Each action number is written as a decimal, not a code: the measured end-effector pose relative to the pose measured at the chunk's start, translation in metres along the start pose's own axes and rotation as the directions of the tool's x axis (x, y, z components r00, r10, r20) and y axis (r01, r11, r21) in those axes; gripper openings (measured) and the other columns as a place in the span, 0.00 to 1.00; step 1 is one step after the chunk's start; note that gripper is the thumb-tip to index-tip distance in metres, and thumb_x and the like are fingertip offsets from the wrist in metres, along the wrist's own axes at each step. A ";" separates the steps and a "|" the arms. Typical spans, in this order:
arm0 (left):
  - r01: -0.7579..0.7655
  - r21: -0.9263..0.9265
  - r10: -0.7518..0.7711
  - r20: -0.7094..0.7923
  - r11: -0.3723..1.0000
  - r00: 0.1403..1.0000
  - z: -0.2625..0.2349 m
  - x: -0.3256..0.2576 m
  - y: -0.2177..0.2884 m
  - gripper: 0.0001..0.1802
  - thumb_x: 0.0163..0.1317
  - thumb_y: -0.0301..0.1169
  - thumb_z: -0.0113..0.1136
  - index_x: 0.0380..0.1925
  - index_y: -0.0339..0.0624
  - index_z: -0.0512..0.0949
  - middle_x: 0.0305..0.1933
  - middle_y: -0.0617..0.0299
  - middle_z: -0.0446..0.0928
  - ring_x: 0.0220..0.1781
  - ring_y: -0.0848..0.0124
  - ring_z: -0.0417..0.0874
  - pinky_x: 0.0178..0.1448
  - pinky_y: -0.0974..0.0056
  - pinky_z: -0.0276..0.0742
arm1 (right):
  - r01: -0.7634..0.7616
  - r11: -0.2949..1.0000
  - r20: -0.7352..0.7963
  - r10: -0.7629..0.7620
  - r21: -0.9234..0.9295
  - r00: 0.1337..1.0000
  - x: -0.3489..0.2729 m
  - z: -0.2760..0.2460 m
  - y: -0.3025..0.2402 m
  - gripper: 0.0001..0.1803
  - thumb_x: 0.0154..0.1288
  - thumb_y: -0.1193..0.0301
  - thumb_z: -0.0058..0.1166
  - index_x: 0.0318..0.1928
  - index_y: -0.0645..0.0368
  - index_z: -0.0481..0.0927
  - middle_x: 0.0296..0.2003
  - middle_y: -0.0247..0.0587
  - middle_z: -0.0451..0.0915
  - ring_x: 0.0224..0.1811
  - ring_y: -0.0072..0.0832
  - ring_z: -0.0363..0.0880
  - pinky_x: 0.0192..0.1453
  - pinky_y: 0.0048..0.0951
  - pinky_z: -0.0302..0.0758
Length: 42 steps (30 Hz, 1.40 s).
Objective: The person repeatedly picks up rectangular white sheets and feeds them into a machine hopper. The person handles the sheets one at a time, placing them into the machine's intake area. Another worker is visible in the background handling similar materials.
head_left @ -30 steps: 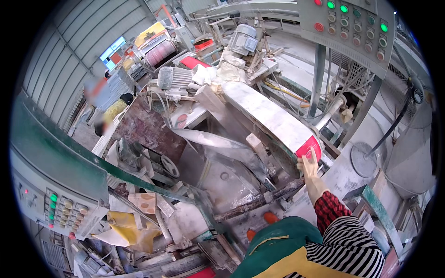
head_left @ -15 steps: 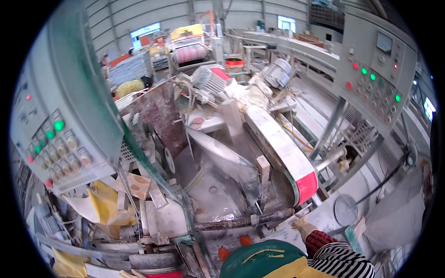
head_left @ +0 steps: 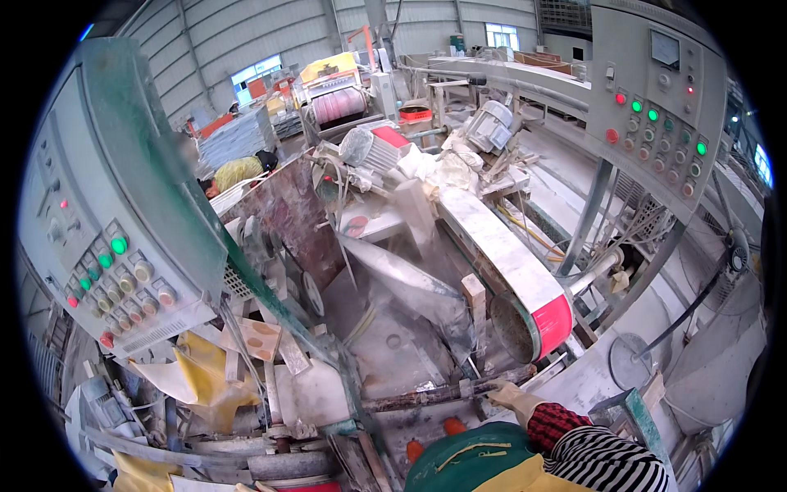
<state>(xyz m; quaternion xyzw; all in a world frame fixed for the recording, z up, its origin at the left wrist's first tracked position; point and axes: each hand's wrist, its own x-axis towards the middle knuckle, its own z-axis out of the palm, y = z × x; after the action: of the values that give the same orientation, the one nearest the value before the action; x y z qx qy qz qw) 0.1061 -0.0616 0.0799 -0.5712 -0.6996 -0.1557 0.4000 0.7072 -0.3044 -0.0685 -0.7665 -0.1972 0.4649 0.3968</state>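
Right hand (head_left: 512, 399) reaches in from the lower edge, palm down, with its fingers pointing left toward the near end of a dark, rust-coloured bar (head_left: 426, 398). Its fingers look extended and fairly close together; whether they touch the bar or curl around it, I cannot tell. Behind the hand come a red-and-black checked cuff (head_left: 557, 425) and a black-and-white striped sleeve (head_left: 611, 461). At the bottom, a green apron (head_left: 475, 459) covers the person's front, and 2 orange shoe tips (head_left: 455, 425) show past its upper edge.

The bar lies crosswise just beyond the apron, below a wet, pale basin (head_left: 385, 361). Just above the hand and to its right stands the rounded red end (head_left: 552, 325) of a long machine with a white top (head_left: 496, 242), which slants away to the upper left. Beside that end, an upright wooden block (head_left: 475, 312) stands near a curved grey guard (head_left: 402, 275).

2 grey control cabinets flank the work area: the left cabinet (head_left: 98, 197) carries rows of buttons, some lit green, and the right cabinet (head_left: 652, 82) shows 3 lit green buttons. Yellow sheeting (head_left: 209, 377) hangs below the left cabinet. Farther off are a grey motor (head_left: 490, 125) and a pinkish roller (head_left: 338, 105).
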 end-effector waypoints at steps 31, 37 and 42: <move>0.265 -0.054 -0.212 0.459 0.963 0.863 0.047 0.032 -0.045 0.48 0.67 0.68 0.44 0.68 0.33 0.66 0.70 0.40 0.66 0.69 0.43 0.67 0.71 0.40 0.63 | -0.161 0.956 0.049 0.178 -0.245 0.983 0.022 -0.015 0.026 0.33 0.61 0.63 0.52 0.68 0.57 0.69 0.42 0.45 0.87 0.36 0.32 0.87 0.40 0.35 0.82; 0.453 -0.171 -0.318 0.503 0.875 0.804 0.037 0.014 -0.007 0.47 0.60 0.65 0.57 0.69 0.44 0.66 0.74 0.47 0.63 0.75 0.45 0.59 0.75 0.35 0.50 | -0.188 0.960 0.067 0.205 -0.209 0.976 0.036 -0.008 0.048 0.35 0.61 0.64 0.54 0.70 0.53 0.67 0.41 0.47 0.86 0.36 0.33 0.85 0.39 0.34 0.82; 0.350 -0.311 -0.240 0.341 0.884 0.909 0.056 -0.004 -0.014 0.41 0.55 0.52 0.69 0.64 0.38 0.71 0.67 0.41 0.70 0.71 0.43 0.64 0.72 0.41 0.61 | -0.200 0.964 0.075 0.215 -0.174 0.974 0.027 0.009 0.024 0.34 0.61 0.64 0.56 0.69 0.52 0.70 0.39 0.45 0.86 0.36 0.33 0.85 0.38 0.34 0.82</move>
<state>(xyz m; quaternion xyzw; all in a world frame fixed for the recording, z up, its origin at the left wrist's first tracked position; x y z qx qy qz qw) 0.0720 -0.0307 0.0455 -0.5377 -0.7891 -0.2564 0.1499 0.7110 -0.2975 -0.1048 -0.7906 -0.1722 0.5213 0.2711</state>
